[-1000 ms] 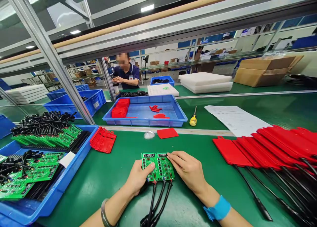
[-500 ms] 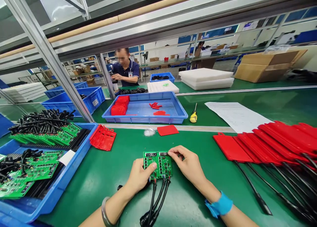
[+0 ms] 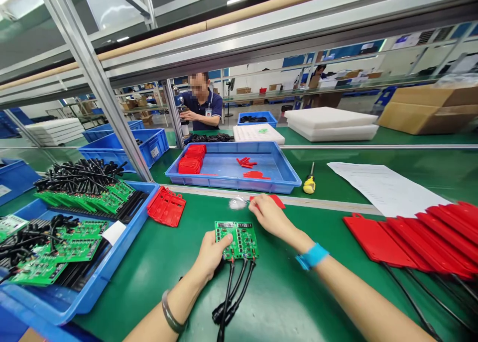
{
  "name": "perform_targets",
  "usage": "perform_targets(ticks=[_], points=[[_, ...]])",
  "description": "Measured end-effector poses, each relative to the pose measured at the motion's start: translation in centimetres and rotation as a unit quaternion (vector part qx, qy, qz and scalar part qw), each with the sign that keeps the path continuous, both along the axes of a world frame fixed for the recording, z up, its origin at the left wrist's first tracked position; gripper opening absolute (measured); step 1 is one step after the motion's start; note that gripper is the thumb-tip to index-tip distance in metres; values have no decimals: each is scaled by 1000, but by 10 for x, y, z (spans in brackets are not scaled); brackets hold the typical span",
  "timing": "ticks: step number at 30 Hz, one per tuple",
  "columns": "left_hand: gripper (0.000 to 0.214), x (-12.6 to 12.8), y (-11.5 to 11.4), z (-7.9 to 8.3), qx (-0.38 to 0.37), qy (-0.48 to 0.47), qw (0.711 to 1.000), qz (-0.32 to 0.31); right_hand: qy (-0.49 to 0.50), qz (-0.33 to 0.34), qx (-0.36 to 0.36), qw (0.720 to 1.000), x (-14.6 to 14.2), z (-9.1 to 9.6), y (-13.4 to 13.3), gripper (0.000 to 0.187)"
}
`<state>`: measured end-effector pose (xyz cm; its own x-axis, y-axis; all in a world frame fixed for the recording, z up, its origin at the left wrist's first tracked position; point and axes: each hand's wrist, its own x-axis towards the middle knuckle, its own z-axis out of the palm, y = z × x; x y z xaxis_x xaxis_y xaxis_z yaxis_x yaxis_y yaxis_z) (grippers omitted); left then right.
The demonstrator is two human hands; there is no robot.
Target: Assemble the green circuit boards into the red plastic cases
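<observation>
"Over on my left, a blue bin (image 3: 99, 270) is standing just beside a red shell (image 3: 166, 207)."

"And your left hand?"

"My left hand (image 3: 209, 252) is closing firmly on the boards (image 3: 244, 240) by their left side, thumb lying across the face, fingers hiding underneath. The boards are sitting right in front of me, leads (image 3: 228, 292) trailing towards my body."

"What could be going wrong there?"

"Only one side is getting my grip, so the boards could be twisting if those leads are tugging. That same tug could be straining the joints, and my thumb could be harming small parts by pressing too hard."

"Further right?"

"Clear film (image 3: 237, 203) is lying just left of my right hand (image 3: 267, 213), which is covering part of the red plate (image 3: 277, 201). Its fingers are curling, tips close together; I can't tell whether they are gripping or even touching anything. If they are catching both, film could be coming up along with the plate."

"And beyond?"

"A screwdriver (image 3: 309, 185) is lying farther back. My right forearm (image 3: 358, 287) is slanting near the red stack (image 3: 411, 240); a careless elbow could be knocking that askew."
</observation>
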<state>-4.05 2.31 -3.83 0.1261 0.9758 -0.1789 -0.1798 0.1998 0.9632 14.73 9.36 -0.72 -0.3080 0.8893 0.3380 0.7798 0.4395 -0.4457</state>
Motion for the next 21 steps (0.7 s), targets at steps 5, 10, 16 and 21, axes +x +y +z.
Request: perform_targets(ticks=[5,10,16,21], points=[[40,0,1,-1,0,-10,1000,16,-41,-48,34,997,-24,-23,47,15],[37,0,1,-1,0,-14,1000,28,-28,-35,53,998,-30,-16,38,16],[36,0,3,-6,9,-26,999,28,13,89,32,995,-36,-3,-8,8],[33,1,3,-8,24,-18,999,31,23,84,80,993,-42,-14,-32,12]])
